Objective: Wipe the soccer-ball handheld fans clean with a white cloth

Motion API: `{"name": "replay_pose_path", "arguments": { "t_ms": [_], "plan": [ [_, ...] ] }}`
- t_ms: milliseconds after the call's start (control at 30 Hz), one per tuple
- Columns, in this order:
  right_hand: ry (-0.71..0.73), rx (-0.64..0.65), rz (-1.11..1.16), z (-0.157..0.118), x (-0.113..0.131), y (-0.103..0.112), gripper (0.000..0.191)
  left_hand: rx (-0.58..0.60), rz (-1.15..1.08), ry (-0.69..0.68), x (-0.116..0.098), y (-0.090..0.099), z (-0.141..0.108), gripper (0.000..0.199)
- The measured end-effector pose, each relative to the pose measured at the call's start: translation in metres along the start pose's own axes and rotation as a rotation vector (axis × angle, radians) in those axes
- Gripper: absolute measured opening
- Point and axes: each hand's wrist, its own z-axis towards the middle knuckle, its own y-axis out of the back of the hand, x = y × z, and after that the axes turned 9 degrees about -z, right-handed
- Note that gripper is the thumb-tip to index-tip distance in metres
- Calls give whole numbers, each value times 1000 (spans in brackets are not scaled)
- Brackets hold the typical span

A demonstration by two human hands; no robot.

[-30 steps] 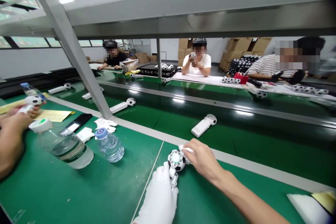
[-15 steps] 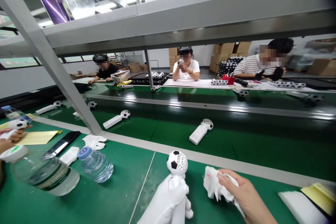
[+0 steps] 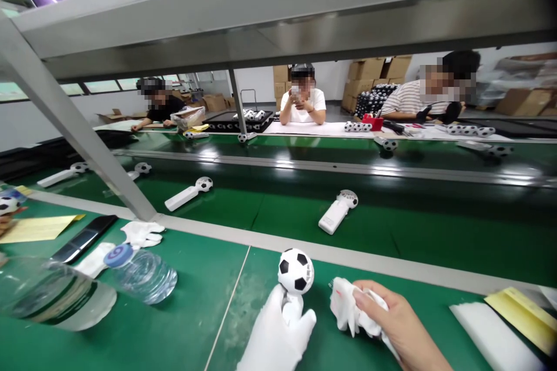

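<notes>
Stretching across the view, a glossy green surface (image 3: 261, 217) carries spaced-out white devices (image 3: 337, 214) with ball-shaped heads; the nearest lies just beyond the pale edging (image 3: 250, 238), where a careless forward swing might knock it. On the green worktop (image 3: 195, 316), a large bottle (image 3: 58, 295) stands well apart from the hands; a stray elbow could upset it, and its cap is out of view. The gloved left hand (image 3: 278, 327) wraps the lower part of the football-headed device (image 3: 296, 271), holding it just above the worktop, head uppermost; slack fabric on a smooth shell could let it twist or drop. The bare right hand (image 3: 400, 322) pinches a crumpled cloth (image 3: 348, 306), apart from the device; its loose folds could snag on the ribbed openings at the head's right edge.
</notes>
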Motion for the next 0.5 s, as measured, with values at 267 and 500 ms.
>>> {"name": "replay_pose_path", "arguments": {
  "t_ms": [267, 500],
  "plan": [
    [215, -75, -588, -5, 0, 21, 37, -54, 125, 56, 3, -3, -1, 17],
    [1149, -253, -709, -14, 74, -41, 26, -57, 89, -42, -1, -37, 15, 14]
  ]
}}
